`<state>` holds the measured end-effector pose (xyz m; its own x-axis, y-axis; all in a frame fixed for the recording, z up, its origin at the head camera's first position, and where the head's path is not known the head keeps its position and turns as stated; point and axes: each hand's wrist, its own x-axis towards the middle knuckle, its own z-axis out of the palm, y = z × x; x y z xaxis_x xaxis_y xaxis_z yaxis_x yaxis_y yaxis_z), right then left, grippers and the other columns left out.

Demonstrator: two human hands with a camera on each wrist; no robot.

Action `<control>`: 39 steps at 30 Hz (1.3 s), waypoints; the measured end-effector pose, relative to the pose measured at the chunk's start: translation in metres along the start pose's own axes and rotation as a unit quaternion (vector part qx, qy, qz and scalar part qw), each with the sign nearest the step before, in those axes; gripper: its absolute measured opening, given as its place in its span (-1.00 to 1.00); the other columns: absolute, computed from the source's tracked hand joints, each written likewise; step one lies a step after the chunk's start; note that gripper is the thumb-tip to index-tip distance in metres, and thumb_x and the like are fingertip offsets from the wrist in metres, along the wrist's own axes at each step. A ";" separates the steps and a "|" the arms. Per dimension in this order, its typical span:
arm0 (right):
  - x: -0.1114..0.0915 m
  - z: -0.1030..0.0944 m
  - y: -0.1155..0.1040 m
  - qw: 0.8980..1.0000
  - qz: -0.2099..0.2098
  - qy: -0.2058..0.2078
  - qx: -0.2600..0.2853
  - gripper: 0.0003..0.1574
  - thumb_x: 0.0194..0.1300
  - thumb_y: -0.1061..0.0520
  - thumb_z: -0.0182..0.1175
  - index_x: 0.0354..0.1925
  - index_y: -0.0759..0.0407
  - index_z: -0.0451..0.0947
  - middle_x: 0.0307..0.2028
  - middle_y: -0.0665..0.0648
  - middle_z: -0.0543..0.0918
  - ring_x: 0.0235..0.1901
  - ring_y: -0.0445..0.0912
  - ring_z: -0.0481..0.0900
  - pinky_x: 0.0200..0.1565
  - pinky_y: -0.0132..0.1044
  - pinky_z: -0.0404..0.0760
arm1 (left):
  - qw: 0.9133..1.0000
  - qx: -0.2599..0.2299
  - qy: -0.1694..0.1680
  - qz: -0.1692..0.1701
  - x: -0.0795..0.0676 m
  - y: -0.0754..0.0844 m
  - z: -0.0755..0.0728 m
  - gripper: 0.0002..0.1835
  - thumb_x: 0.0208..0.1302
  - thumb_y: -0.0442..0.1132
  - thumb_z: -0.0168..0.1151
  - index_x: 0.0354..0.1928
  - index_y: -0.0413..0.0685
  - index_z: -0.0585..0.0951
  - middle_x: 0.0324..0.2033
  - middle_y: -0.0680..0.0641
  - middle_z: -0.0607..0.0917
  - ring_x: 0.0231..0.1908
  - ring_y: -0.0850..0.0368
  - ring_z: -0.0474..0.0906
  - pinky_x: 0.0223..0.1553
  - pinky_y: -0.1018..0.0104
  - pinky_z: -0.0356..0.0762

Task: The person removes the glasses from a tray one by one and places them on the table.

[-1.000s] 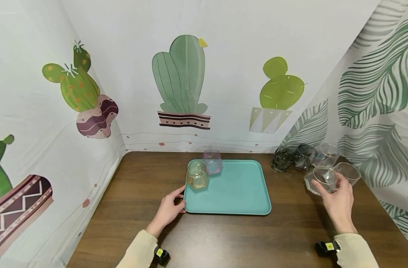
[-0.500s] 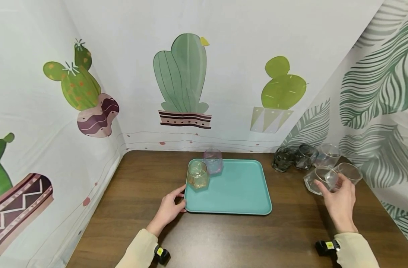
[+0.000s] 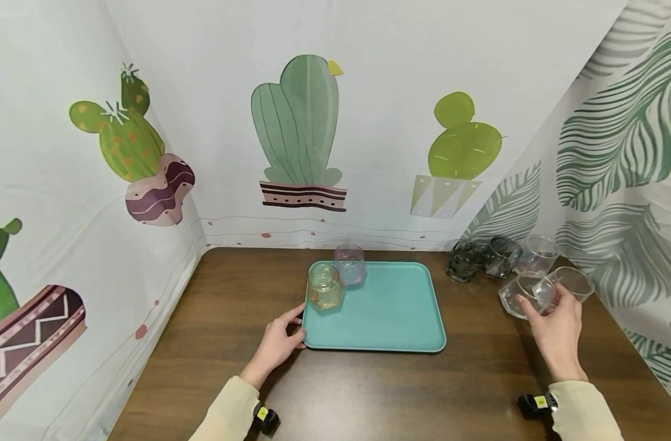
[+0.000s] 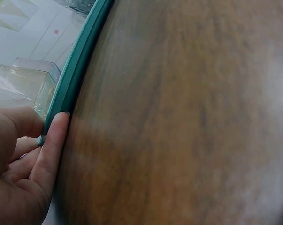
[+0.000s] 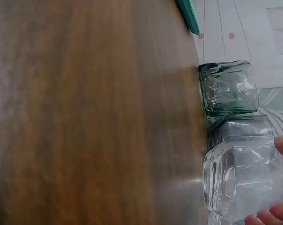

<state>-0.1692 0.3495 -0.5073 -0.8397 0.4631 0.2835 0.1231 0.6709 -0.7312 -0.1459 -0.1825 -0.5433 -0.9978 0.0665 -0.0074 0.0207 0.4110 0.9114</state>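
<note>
In the head view, my left hand (image 3: 277, 344) is at the left edge of a turquoise tray (image 3: 390, 315), with thumb and fingers around its near left corner. The left wrist view shows the thumb along the rim (image 4: 73, 68). On the tray's left side stand an amber-tinted glass (image 3: 325, 291) and, behind it, a pink-purple glass (image 3: 350, 266). At the right, my right hand (image 3: 557, 334) grips a clear faceted glass (image 3: 513, 300) near its rim, thumb on one side and fingers on the other. Its base is right at the wooden table in the right wrist view.
Behind the gripped glass stand two dark grey glasses (image 3: 465, 262) and a clear glass (image 3: 538, 254). Another clear glass (image 3: 575, 283) is just right of it, partly behind the fingers. Printed fabric walls (image 3: 379, 202) border the brown table (image 3: 368, 392) at the back and sides.
</note>
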 end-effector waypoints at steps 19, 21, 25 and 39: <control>-0.018 -0.003 -0.034 0.991 -0.076 0.097 0.053 -0.21 0.23 0.27 0.40 0.35 0.48 0.37 0.19 0.53 0.38 0.18 0.32 0.29 0.19 -0.01 0.33 | 1.000 -0.018 0.003 0.003 -0.001 -0.002 0.000 -0.36 0.27 -0.55 0.23 0.43 -0.26 0.49 -0.07 -0.33 0.66 -0.50 0.10 0.70 -0.46 0.34 0.79; -0.019 -0.002 -0.040 0.988 -0.097 0.109 0.060 -0.23 0.22 0.28 0.41 0.33 0.48 0.40 0.14 0.52 0.40 0.11 0.28 0.33 0.12 -0.22 0.33 | 1.000 -0.018 0.003 0.004 -0.001 -0.002 0.000 -0.36 0.27 -0.55 0.23 0.43 -0.26 0.49 -0.08 -0.33 0.66 -0.50 0.10 0.70 -0.47 0.34 0.79; -0.022 0.002 -0.054 0.982 -0.128 0.118 0.071 -0.25 0.18 0.30 0.44 0.30 0.46 0.44 0.09 0.50 0.44 -0.03 0.18 0.39 -0.02 -0.59 0.19 | 1.000 -0.016 0.005 0.003 0.000 -0.002 0.001 -0.36 0.27 -0.55 0.23 0.43 -0.25 0.49 -0.08 -0.33 0.66 -0.50 0.10 0.69 -0.46 0.34 0.79; -0.042 0.039 -0.096 0.977 -0.181 0.032 0.106 -0.25 0.19 0.32 0.47 0.30 0.45 0.45 0.11 0.49 0.48 0.02 0.29 0.49 0.04 -0.58 0.28 | 1.000 -0.013 0.005 0.002 0.001 -0.002 0.001 -0.36 0.26 -0.55 0.23 0.43 -0.25 0.49 -0.07 -0.32 0.66 -0.51 0.12 0.69 -0.47 0.35 0.79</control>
<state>-0.1662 0.2429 -0.4737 -0.7727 0.2562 0.5808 -0.2944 0.6659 -0.6855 -0.1473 -0.1820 -0.5458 -0.9983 0.0584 -0.0004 0.0223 0.3877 0.9215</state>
